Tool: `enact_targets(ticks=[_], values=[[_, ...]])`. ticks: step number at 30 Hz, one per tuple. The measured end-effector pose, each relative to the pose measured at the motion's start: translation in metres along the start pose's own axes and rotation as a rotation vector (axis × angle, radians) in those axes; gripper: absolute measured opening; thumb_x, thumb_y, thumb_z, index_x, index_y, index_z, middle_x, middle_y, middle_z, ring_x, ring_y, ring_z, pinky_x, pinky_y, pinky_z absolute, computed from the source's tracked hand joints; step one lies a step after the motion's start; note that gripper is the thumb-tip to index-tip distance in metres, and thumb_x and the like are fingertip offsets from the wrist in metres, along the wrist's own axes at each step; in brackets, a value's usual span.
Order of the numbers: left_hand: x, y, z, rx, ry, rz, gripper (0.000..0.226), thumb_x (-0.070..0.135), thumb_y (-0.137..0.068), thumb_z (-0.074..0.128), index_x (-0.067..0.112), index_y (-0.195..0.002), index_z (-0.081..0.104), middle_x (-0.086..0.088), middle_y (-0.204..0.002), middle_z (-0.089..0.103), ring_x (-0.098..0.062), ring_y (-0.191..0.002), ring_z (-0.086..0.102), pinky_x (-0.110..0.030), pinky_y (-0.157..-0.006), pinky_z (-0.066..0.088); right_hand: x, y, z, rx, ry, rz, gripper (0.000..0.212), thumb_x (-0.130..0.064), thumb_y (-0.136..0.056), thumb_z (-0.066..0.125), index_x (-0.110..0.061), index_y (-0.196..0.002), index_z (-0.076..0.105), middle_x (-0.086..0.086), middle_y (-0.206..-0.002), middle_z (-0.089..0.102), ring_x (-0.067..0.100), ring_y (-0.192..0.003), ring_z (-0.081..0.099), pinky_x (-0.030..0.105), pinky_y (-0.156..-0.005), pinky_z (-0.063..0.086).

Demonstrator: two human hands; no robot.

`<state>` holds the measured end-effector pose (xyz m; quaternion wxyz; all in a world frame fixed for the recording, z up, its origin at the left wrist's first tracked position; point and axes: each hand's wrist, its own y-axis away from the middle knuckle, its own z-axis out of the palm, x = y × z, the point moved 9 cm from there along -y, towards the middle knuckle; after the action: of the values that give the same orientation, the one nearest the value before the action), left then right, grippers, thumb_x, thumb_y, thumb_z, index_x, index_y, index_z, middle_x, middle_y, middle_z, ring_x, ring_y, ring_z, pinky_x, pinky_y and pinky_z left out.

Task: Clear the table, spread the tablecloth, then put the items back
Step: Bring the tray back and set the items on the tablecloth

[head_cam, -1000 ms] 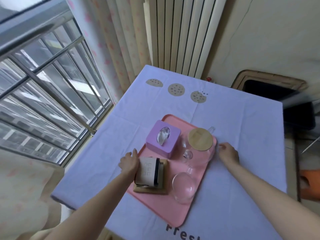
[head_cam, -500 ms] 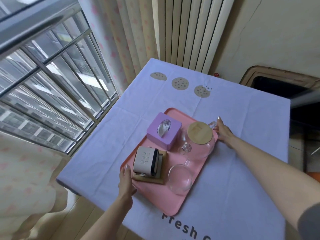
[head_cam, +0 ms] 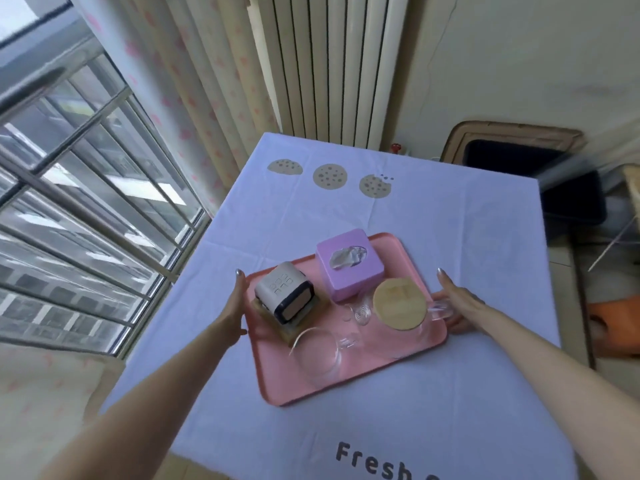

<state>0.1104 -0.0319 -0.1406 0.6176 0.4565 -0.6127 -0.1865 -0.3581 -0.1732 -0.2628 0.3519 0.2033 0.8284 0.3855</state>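
Note:
A pink tray lies on the lavender tablecloth that covers the table. On the tray stand a purple tissue box, a white clock on a wooden block, a glass jar with a bamboo lid and an empty glass cup. My left hand lies with straight fingers against the tray's left edge. At the tray's right edge, beside the jar's handle, my right hand touches the rim with fingers extended.
A barred window runs along the left, with dotted curtains and a radiator behind the table. A dark opening and an orange object sit to the right. The cloth carries cookie prints and the word "Fresh".
The tray has turned clockwise on the cloth. My left hand slid from its near corner up the left edge. My right hand moved from the far corner down the right edge.

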Motion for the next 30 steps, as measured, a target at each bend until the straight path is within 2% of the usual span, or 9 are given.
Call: enact_targets(ticks=[2, 6, 9, 12, 16, 20, 23, 27, 30], values=[[0.018, -0.007, 0.003, -0.037, -0.073, 0.011, 0.077, 0.079, -0.083, 0.013, 0.035, -0.142, 0.037, -0.002, -0.146, 0.041, -0.026, -0.134, 0.036, -0.056, -0.110, 0.026, 0.006, 0.025, 0.008, 0.012, -0.068, 0.049, 0.119, -0.105, -0.041, 0.022, -0.017, -0.106, 0.070, 0.009, -0.111, 0.069, 0.032, -0.104, 0.064, 0.045, -0.098, 0.047], [0.048, -0.017, 0.013, -0.127, -0.221, 0.074, 0.077, 0.077, -0.084, 0.011, 0.034, -0.143, 0.034, 0.001, -0.149, 0.035, -0.025, -0.136, 0.033, -0.051, -0.109, 0.028, -0.010, 0.113, 0.036, -0.019, -0.150, 0.148, 0.074, -0.078, -0.082, 0.028, -0.014, -0.092, 0.065, 0.019, -0.089, 0.069, 0.037, -0.075, 0.069, 0.041, -0.063, 0.057], [0.066, -0.021, 0.026, -0.204, -0.291, 0.119, 0.072, 0.075, -0.086, 0.012, 0.032, -0.134, 0.045, 0.004, -0.138, 0.042, -0.023, -0.131, 0.035, -0.051, -0.105, 0.028, 0.005, 0.126, 0.048, -0.003, -0.172, 0.192, 0.071, -0.071, -0.088, 0.029, -0.009, -0.098, 0.062, 0.021, -0.087, 0.067, 0.036, -0.070, 0.067, 0.040, -0.062, 0.057], [0.080, -0.019, 0.043, -0.282, -0.312, 0.169, 0.055, 0.069, -0.090, 0.012, 0.036, -0.115, 0.049, 0.005, -0.119, 0.046, -0.018, -0.112, 0.040, -0.045, -0.097, 0.031, 0.021, 0.134, 0.059, 0.028, -0.207, 0.219, 0.073, -0.070, -0.088, 0.029, -0.006, -0.105, 0.059, 0.021, -0.088, 0.067, 0.036, -0.068, 0.067, 0.039, -0.058, 0.057], [0.089, -0.012, 0.058, -0.326, -0.311, 0.233, 0.049, 0.058, -0.096, 0.015, 0.030, -0.121, 0.047, 0.005, -0.117, 0.047, -0.014, -0.105, 0.040, -0.038, -0.089, 0.032, 0.032, 0.149, 0.072, 0.066, -0.289, 0.207, 0.065, -0.065, -0.091, 0.032, -0.009, -0.100, 0.062, 0.020, -0.088, 0.070, 0.037, -0.075, 0.069, 0.041, -0.064, 0.058], [0.092, -0.017, 0.052, -0.230, -0.265, 0.354, 0.046, 0.054, -0.098, 0.024, 0.021, -0.119, 0.046, 0.009, -0.101, 0.053, -0.012, -0.103, 0.046, -0.032, -0.085, 0.037, 0.026, 0.156, 0.066, 0.179, -0.265, 0.135, 0.049, -0.056, -0.092, 0.041, -0.013, -0.086, 0.063, 0.013, -0.092, 0.071, 0.034, -0.083, 0.069, 0.034, -0.068, 0.054], [0.096, -0.019, 0.043, -0.179, -0.351, 0.508, 0.092, 0.079, -0.074, 0.043, 0.015, -0.139, 0.037, 0.000, -0.142, 0.040, -0.017, -0.134, 0.033, -0.037, -0.111, 0.029, -0.011, 0.157, 0.035, 0.402, -0.049, 0.003, 0.032, -0.045, -0.091, 0.052, -0.015, -0.100, 0.060, 0.010, -0.110, 0.066, 0.031, -0.101, 0.063, 0.029, -0.077, 0.043], [0.094, -0.008, 0.058, -0.257, -0.705, 0.655, 0.123, 0.072, -0.046, 0.062, 0.021, -0.149, 0.016, 0.001, -0.150, 0.023, -0.018, -0.139, 0.021, -0.042, -0.115, 0.024, -0.098, 0.159, 0.021, 0.406, -0.036, -0.322, 0.051, -0.028, -0.082, 0.070, -0.020, -0.130, 0.051, 0.005, -0.129, 0.055, 0.024, -0.119, 0.054, 0.029, -0.093, 0.040], [0.094, -0.011, 0.063, -0.263, -0.839, 0.769, 0.116, 0.063, -0.046, 0.065, 0.017, -0.144, 0.022, -0.004, -0.142, 0.030, -0.021, -0.132, 0.030, -0.035, -0.108, 0.030, -0.146, 0.147, 0.038, 0.252, 0.266, -0.456, 0.070, -0.023, -0.074, 0.074, -0.030, -0.137, 0.044, 0.005, -0.145, 0.035, 0.022, -0.133, 0.038, 0.031, -0.108, 0.032]])
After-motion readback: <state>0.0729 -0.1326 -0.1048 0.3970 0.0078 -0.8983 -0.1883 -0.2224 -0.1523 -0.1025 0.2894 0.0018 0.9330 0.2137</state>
